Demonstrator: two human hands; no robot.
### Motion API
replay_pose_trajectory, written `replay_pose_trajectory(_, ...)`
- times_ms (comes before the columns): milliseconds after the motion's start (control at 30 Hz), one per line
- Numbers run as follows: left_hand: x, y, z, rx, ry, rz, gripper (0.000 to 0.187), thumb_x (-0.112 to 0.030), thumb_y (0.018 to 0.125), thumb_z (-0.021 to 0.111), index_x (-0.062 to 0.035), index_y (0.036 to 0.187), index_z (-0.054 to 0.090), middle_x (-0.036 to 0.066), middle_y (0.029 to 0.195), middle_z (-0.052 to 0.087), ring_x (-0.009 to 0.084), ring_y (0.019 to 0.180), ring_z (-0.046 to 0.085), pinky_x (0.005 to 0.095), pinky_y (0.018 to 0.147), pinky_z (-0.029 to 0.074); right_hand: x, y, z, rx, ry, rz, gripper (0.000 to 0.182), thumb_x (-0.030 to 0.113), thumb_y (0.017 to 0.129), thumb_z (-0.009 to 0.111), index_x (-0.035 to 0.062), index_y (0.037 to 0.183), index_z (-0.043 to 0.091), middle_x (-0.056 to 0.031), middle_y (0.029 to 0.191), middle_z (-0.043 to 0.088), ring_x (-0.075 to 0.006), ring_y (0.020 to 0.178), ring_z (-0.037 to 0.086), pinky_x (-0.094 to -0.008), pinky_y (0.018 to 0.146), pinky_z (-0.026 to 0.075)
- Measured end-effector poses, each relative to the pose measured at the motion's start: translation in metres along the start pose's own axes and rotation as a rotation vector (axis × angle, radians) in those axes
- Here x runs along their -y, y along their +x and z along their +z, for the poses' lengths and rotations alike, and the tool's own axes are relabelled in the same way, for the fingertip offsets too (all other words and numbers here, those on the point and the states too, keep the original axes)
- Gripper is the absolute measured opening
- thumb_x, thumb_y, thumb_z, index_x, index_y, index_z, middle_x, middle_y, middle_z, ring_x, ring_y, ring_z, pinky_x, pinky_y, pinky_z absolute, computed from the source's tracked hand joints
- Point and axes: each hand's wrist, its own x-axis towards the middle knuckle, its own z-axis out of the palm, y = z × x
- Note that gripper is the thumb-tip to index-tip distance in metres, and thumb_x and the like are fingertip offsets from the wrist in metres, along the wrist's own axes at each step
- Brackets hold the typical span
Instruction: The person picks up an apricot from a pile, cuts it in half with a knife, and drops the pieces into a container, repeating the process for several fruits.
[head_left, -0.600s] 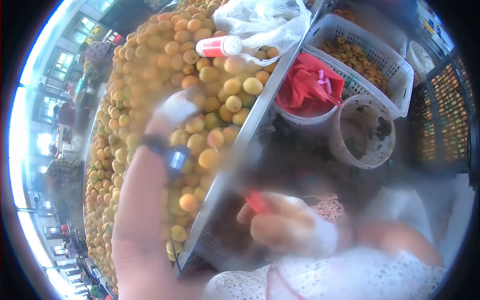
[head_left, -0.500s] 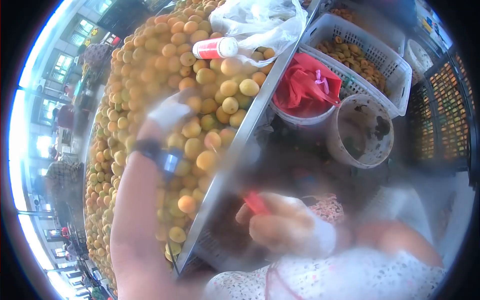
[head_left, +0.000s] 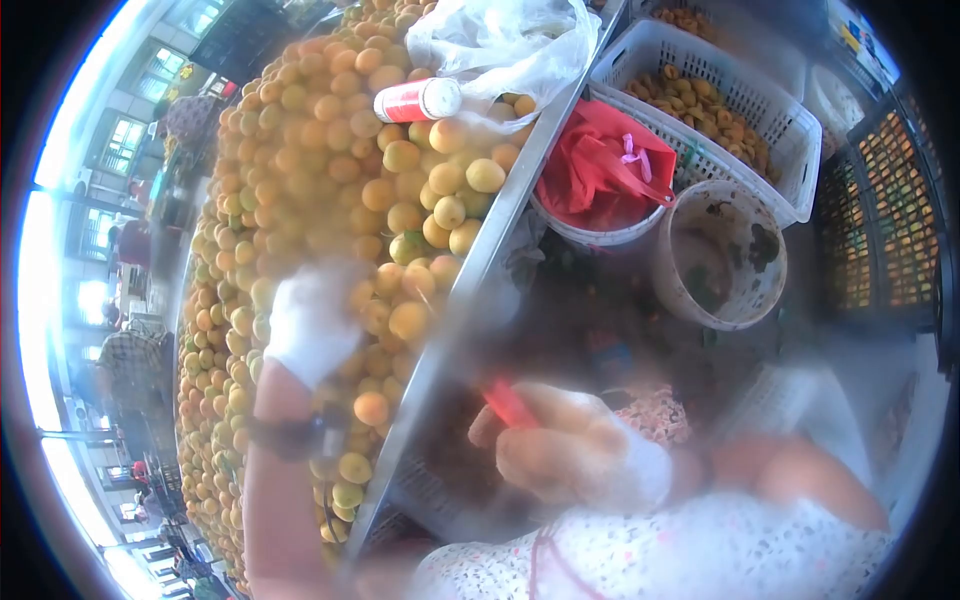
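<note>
My left hand [head_left: 316, 318], in a white glove with a dark watch [head_left: 288, 436] behind it at the wrist, is over the pile of apricots [head_left: 400, 155]. Its fingers are blurred and partly lost among the fruit, so I cannot tell what they hold. Lower and to the right, my gloved right hand [head_left: 575, 445] is closed around a small red handle-like piece [head_left: 510, 404], held in front of my body beyond the metal edge of the bin. A single orange apricot [head_left: 371, 407] lies near the left wrist.
On the fruit lie a red-and-white bottle [head_left: 418, 100] and a clear plastic bag [head_left: 500, 45]. A metal rim [head_left: 470, 285] bounds the pile. Beyond it stand a bucket with a red bag [head_left: 605, 165], a dirty white bucket [head_left: 722, 315] and a white crate [head_left: 800, 190] holding cut fruit.
My left hand has drawn back toward my body across the apricots and turned, showing more of the glove's back. The right hand has barely moved and keeps the red piece.
</note>
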Motion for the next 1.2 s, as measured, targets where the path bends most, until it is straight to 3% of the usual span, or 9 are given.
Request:
replay_pose_trajectory(233, -0.01, -0.055, 0.014, -0.162, 0.18, -0.073, 0.046, -0.004, 0.07, 0.065, -0.0127, 0.115, 0.061, 0.008, 0.112, 0.061, 0.0338, 0.107, 0.054, 0.0438, 0.092, 0.046, -0.01, -0.009, 0.0, 0.012, -0.007, -0.012, 0.025, 0.014, 0.098, 0.06, -0.0019, 0.116, 0.056, -0.0003, 0.081, 0.054, -0.0066, 0.069, 0.049, -0.0213, 0.06, 0.04)
replay_pose_trajectory(333, -0.022, -0.075, 0.028, -0.348, 0.072, -0.048, 0.048, -0.007, 0.072, 0.068, -0.0104, 0.119, 0.06, 0.011, 0.115, 0.06, 0.0352, 0.107, 0.053, 0.045, 0.095, 0.044, -0.014, -0.015, 0.001, 0.014, -0.021, -0.016, 0.025, 0.014, 0.097, 0.06, -0.0023, 0.115, 0.056, -0.0002, 0.079, 0.054, -0.0066, 0.068, 0.049, -0.0212, 0.06, 0.041)
replay_pose_trajectory(500, -0.049, -0.103, 0.047, -0.34, -0.035, -0.039, 0.051, -0.005, 0.07, 0.068, -0.0121, 0.12, 0.06, 0.01, 0.115, 0.061, 0.0341, 0.107, 0.055, 0.0462, 0.093, 0.044, -0.023, -0.031, 0.007, -0.023, -0.091, 0.026, 0.025, 0.014, 0.096, 0.061, -0.0026, 0.114, 0.056, -0.0001, 0.077, 0.053, -0.0064, 0.065, 0.048, -0.0204, 0.057, 0.039)
replay_pose_trajectory(767, -0.049, -0.129, 0.039, -0.417, -0.044, -0.027, 0.05, -0.006, 0.067, 0.072, -0.0139, 0.116, 0.065, 0.01, 0.11, 0.065, 0.033, 0.106, 0.054, 0.0442, 0.094, 0.043, -0.07, -0.034, -0.014, 0.042, 0.089, -0.304, 0.026, 0.02, 0.099, 0.06, -0.0009, 0.114, 0.055, -0.0011, 0.075, 0.052, -0.006, 0.062, 0.048, -0.0189, 0.051, 0.036)
replay_pose_trajectory(867, -0.07, -0.165, 0.021, -0.611, -0.369, -0.297, 0.055, 0.001, 0.071, 0.07, -0.0107, 0.124, 0.063, 0.011, 0.117, 0.064, 0.0274, 0.11, 0.057, 0.0374, 0.097, 0.047, -0.062, -0.044, -0.004, -0.048, -0.029, -0.308, 0.027, 0.023, 0.1, 0.061, 0.0002, 0.114, 0.057, -0.001, 0.075, 0.055, -0.0036, 0.06, 0.049, -0.0165, 0.048, 0.036)
replay_pose_trajectory(900, -0.085, -0.181, 0.015, -0.637, -1.096, -0.414, 0.052, -0.002, 0.074, 0.068, -0.0034, 0.126, 0.06, 0.011, 0.118, 0.062, 0.0236, 0.108, 0.059, 0.0321, 0.096, 0.049, -0.062, -0.045, 0.0, -0.109, -0.007, -0.298, 0.027, 0.023, 0.099, 0.061, 0.0004, 0.113, 0.058, -0.0009, 0.075, 0.056, -0.003, 0.059, 0.049, -0.0157, 0.048, 0.036)
replay_pose_trajectory(967, -0.104, -0.22, 0.0, -0.651, -1.404, -0.449, 0.055, -0.007, 0.078, 0.066, 0.0027, 0.131, 0.053, 0.012, 0.115, 0.06, 0.0214, 0.105, 0.06, 0.0302, 0.095, 0.049, -0.066, -0.04, -0.024, 0.016, -0.183, -0.289, 0.026, 0.023, 0.099, 0.061, 0.0003, 0.111, 0.06, -0.0003, 0.076, 0.057, -0.0029, 0.059, 0.051, -0.0147, 0.049, 0.037)
replay_pose_trajectory(1100, -0.133, -0.285, 0.008, -0.673, -1.755, -0.388, 0.06, -0.013, 0.083, 0.064, 0.0034, 0.137, 0.046, 0.014, 0.116, 0.058, 0.0231, 0.105, 0.06, 0.0324, 0.095, 0.049, -0.074, -0.032, -0.02, 0.164, -0.175, -0.155, 0.022, 0.02, 0.099, 0.06, 0.0007, 0.109, 0.06, 0.0022, 0.076, 0.054, -0.0024, 0.064, 0.051, -0.016, 0.051, 0.037)
replay_pose_trajectory(1200, -0.161, -0.312, 0.004, -0.696, -1.762, -0.356, 0.066, -0.02, 0.087, 0.065, 0.0013, 0.144, 0.04, 0.014, 0.122, 0.056, 0.0234, 0.1, 0.058, 0.0346, 0.09, 0.047, -0.08, -0.056, 0.013, 0.005, -0.854, -0.41, 0.017, 0.018, 0.101, 0.058, 0.0026, 0.108, 0.06, 0.0039, 0.076, 0.051, -0.0026, 0.065, 0.046, -0.0187, 0.055, 0.038)
